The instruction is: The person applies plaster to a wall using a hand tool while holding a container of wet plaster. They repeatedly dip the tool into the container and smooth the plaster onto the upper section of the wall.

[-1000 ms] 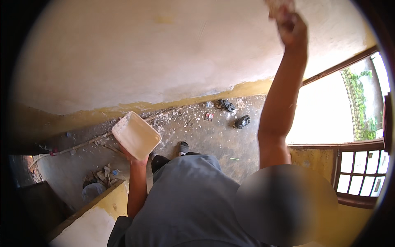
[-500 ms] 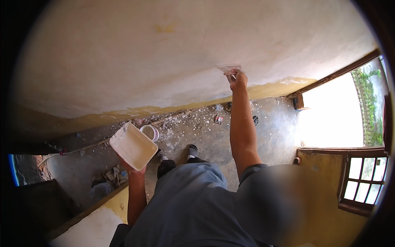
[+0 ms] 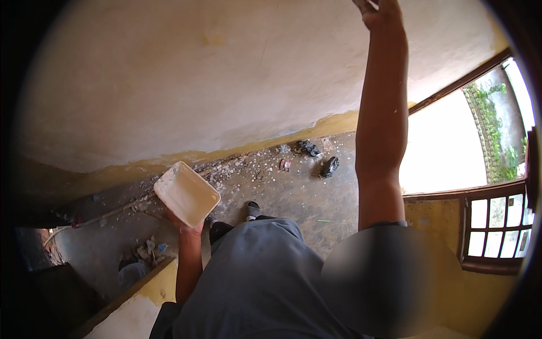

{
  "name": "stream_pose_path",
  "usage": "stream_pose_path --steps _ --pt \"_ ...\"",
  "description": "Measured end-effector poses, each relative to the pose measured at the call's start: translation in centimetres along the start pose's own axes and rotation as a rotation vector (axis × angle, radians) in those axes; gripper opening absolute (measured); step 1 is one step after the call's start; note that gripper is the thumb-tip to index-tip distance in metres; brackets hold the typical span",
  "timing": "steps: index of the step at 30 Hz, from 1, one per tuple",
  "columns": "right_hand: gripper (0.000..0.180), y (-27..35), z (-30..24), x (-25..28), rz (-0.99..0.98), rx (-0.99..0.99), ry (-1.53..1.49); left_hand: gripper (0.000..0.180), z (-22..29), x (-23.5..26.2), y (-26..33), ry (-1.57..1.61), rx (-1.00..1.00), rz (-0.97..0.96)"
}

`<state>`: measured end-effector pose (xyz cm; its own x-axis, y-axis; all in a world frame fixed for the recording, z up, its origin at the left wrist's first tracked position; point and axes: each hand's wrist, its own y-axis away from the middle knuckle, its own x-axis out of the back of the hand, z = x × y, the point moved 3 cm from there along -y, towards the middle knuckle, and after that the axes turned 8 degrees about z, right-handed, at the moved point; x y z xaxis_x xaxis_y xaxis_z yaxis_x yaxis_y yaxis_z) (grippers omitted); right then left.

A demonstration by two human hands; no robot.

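My left hand (image 3: 191,227) grips a cream rectangular plastic tub (image 3: 195,195) from below and near its lower corner. The tub is tilted, and pale paste coats its inside. High at the upper edge, my right hand (image 3: 384,14) is raised against the wall (image 3: 254,73), its fingers curled and partly cut off. The flat putty scraper seen in it a moment earlier lies beyond the picture's edge. White filler covers most of the wall, with a bare yellow strip along its foot.
White chips and rubble (image 3: 226,169) litter the floor by the wall. Black plastic bags (image 3: 329,167) and a small red packet (image 3: 285,165) lie there. A low yellow-and-white wall (image 3: 144,302) stands at lower left. A bright doorway (image 3: 440,150) and barred window (image 3: 497,231) are at right.
My right arm has swept up and to the right, taking the scraper out of view. The tub has shifted slightly and now hides the round white bucket behind it.
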<state>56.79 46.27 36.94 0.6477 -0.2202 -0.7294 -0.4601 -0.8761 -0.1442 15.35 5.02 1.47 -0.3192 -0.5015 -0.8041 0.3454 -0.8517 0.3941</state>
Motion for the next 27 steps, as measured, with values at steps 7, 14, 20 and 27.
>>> stream_pose_path --steps 7,14,20,27 --pt "0.014 0.4 -8.0 -6.7 -0.173 0.091 0.049 0.063 0.5 1.4 0.0 -0.005 -0.024 0.057" --pt "0.014 18.2 8.1 7.5 -0.127 -0.316 0.153 0.068 0.6 -0.1 0.4 0.078 -0.026 -0.096" --pt "0.030 27.4 27.3 22.1 0.286 -0.890 0.219 0.070 1.1 -0.7 0.5 0.009 -0.048 0.026" --pt "0.024 23.5 32.9 19.8 0.251 -0.850 0.073 0.061 1.3 -1.7 1.0 -0.023 -0.033 -0.032"
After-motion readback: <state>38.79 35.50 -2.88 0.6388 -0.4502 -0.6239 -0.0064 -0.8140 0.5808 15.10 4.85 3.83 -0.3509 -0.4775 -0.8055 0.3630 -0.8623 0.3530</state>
